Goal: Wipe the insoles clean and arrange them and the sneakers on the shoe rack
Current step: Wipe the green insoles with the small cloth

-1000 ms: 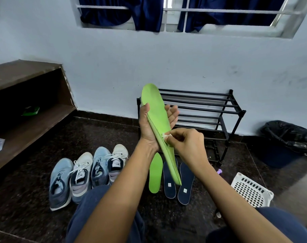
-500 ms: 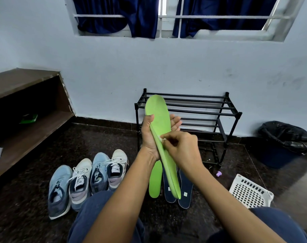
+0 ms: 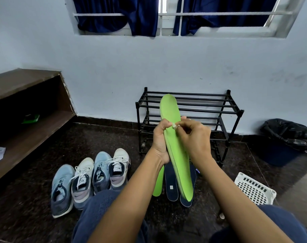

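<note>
Left grip: My left grip (image 3: 160, 142) is closed round the middle of the green insole (image 3: 181, 172), thumb on the near edge and fingers wrapped behind it.
Right grip: My right grip (image 3: 194, 137) is curled, its thumb and fingertips pinching a small white wipe (image 3: 174, 126) against the insole face, just beside the left thumb.
Held insole: Toe end up and heel end down. It is off the floor and in front of the shoe rack (image 3: 202, 111).
Floor insoles: A second green insole (image 3: 158, 183) and two dark blue insoles (image 3: 171, 181) lie side by side below the held one, at the foot of the rack.
Sneakers: Four sneakers (image 3: 82, 181) stand in a row on the floor left of the insoles, toes to the wall, alternating blue and white.
Rack: Black bar frame, against the wall.
Bin: A dark bin (image 3: 287, 135) with a black liner stands right of the rack. I cannot see its contents.
Basket: A white perforated basket (image 3: 254, 189) sits at my right knee. I cannot tell what it holds.
Shelf: A wooden shelf (image 3: 26, 120) on the left carries a small green item (image 3: 30, 118).
Change: Half a second ago the wipe sat lower on the insole, below the left thumb. It has since gone up toward the toe end. The sneakers and floor insoles lie as before.
</note>
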`<state>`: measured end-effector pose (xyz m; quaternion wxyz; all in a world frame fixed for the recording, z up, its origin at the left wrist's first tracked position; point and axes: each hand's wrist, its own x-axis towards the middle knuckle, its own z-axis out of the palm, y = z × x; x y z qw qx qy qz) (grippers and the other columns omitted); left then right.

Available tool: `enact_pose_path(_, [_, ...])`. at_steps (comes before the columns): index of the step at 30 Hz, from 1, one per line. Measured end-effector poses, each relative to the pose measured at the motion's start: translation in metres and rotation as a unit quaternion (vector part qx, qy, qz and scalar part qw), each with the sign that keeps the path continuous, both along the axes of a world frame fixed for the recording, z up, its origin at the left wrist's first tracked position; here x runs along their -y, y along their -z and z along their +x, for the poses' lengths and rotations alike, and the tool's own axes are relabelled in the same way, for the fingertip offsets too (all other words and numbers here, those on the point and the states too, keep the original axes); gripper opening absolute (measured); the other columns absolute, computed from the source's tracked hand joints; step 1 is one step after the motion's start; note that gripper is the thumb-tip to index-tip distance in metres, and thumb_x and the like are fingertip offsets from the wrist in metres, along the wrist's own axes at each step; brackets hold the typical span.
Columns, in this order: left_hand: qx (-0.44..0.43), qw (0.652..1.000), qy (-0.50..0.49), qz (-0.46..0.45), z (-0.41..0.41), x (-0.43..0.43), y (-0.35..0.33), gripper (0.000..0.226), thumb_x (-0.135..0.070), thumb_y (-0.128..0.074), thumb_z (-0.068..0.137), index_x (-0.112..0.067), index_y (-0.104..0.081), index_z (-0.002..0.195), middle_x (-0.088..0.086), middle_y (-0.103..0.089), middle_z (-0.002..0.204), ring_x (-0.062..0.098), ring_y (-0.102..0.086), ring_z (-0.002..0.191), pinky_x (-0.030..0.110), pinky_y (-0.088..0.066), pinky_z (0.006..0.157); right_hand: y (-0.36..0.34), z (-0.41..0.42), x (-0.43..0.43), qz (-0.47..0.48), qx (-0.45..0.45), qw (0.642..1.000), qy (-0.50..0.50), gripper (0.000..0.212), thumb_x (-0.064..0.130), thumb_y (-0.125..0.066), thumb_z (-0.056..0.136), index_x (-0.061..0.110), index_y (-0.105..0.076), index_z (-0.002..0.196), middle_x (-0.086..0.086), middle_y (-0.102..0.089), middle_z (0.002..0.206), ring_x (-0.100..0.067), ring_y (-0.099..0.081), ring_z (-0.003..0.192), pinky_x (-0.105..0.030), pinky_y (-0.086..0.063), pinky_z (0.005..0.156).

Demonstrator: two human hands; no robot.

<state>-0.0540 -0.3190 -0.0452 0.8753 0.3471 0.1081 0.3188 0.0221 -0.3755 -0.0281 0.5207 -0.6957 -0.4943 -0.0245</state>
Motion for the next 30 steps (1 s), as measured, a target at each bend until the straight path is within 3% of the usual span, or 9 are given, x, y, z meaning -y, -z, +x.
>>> enact_pose_path(4, [0.002, 1.000, 0.020, 0.001, -0.003, -0.003, -0.004, 0.084, -0.032, -0.080, 0.037, -0.003, -0.062, 0.114, 0.012, -0.066, 0.108, 0.025, -0.064, 0.093, 0.034, -0.053, 0.083, -0.003, -0.003, 0.003, -0.013, 0.011, 1.000, 0.015, 0.011, 0.009, -0.070, 0.080, 0.012, -0.076, 0.089, -0.005, -0.073, 0.087, -0.020, -0.067, 0.078, -0.031, -0.051, 0.080])
enact_pose_path(9, [0.004, 0.999, -0.044, 0.008, -0.011, -0.021, -0.004, 0.098, -0.043, -0.088, 0.034, 0.004, -0.059, 0.114, 0.020, -0.065, 0.116, 0.027, -0.065, 0.104, 0.037, -0.046, 0.099, 0.000, -0.019, 0.015, -0.104, -0.017, 0.990, -0.089, 0.009, 0.015, -0.072, 0.080, 0.015, -0.077, 0.087, 0.004, -0.068, 0.069, -0.002, -0.060, 0.061, -0.004, -0.041, 0.062])
enact_pose_path(14, [0.009, 0.998, -0.068, 0.001, -0.009, -0.019, -0.006, 0.097, -0.055, -0.089, 0.035, -0.001, -0.062, 0.111, 0.015, -0.067, 0.108, 0.024, -0.066, 0.099, 0.032, -0.052, 0.091, 0.003, -0.022, 0.014, -0.076, -0.038, 0.993, -0.081, 0.007, 0.015, -0.070, 0.081, 0.014, -0.076, 0.085, 0.007, -0.065, 0.066, 0.005, -0.057, 0.059, -0.003, -0.039, 0.062])
enact_pose_path(16, [0.007, 0.997, -0.074, -0.007, -0.007, -0.014, -0.005, 0.094, -0.051, -0.089, 0.036, -0.001, -0.062, 0.110, 0.016, -0.065, 0.109, 0.025, -0.063, 0.101, 0.032, -0.051, 0.092, 0.006, -0.020, 0.010, -0.073, -0.027, 0.995, -0.065, 0.009, 0.014, -0.068, 0.082, 0.012, -0.076, 0.087, 0.003, -0.068, 0.069, 0.000, -0.059, 0.061, -0.006, -0.042, 0.063])
enact_pose_path(19, [0.006, 0.998, -0.055, -0.016, -0.002, -0.006, -0.003, 0.085, -0.035, -0.084, 0.038, 0.000, -0.061, 0.112, 0.015, -0.062, 0.111, 0.023, -0.062, 0.095, 0.031, -0.053, 0.087, 0.007, -0.008, 0.002, -0.067, -0.011, 0.998, -0.011, 0.011, 0.015, -0.066, 0.083, 0.011, -0.074, 0.089, -0.005, -0.072, 0.078, -0.021, -0.066, 0.073, -0.030, -0.051, 0.077])
enact_pose_path(22, [0.012, 1.000, -0.024, -0.005, -0.001, -0.001, -0.002, 0.084, -0.033, -0.079, 0.039, -0.001, -0.060, 0.114, 0.013, -0.063, 0.111, 0.023, -0.064, 0.093, 0.031, -0.054, 0.082, 0.002, 0.003, -0.002, -0.046, -0.014, 0.998, 0.028, 0.011, 0.016, -0.067, 0.083, 0.011, -0.074, 0.089, -0.007, -0.073, 0.081, -0.027, -0.066, 0.076, -0.031, -0.048, 0.076])
enact_pose_path(25, [0.038, 0.999, 0.001, 0.018, -0.006, -0.009, -0.006, 0.086, -0.035, -0.076, 0.046, 0.002, -0.055, 0.121, 0.015, -0.061, 0.116, 0.027, -0.058, 0.103, 0.036, -0.049, 0.091, 0.000, -0.003, 0.001, -0.021, 0.039, 0.998, 0.034, 0.011, 0.015, -0.068, 0.083, 0.007, -0.073, 0.087, -0.011, -0.072, 0.081, -0.029, -0.065, 0.072, -0.036, -0.050, 0.071])
enact_pose_path(30, [0.064, 0.998, -0.005, -0.001, -0.014, -0.022, -0.008, 0.098, -0.035, -0.082, 0.043, 0.006, -0.051, 0.127, 0.021, -0.059, 0.122, 0.031, -0.058, 0.114, 0.039, -0.041, 0.105, -0.005, -0.025, 0.018, -0.091, -0.016, 0.990, -0.103, 0.007, 0.014, -0.072, 0.080, 0.013, -0.076, 0.085, 0.004, -0.068, 0.067, -0.002, -0.059, 0.059, -0.004, -0.040, 0.062])
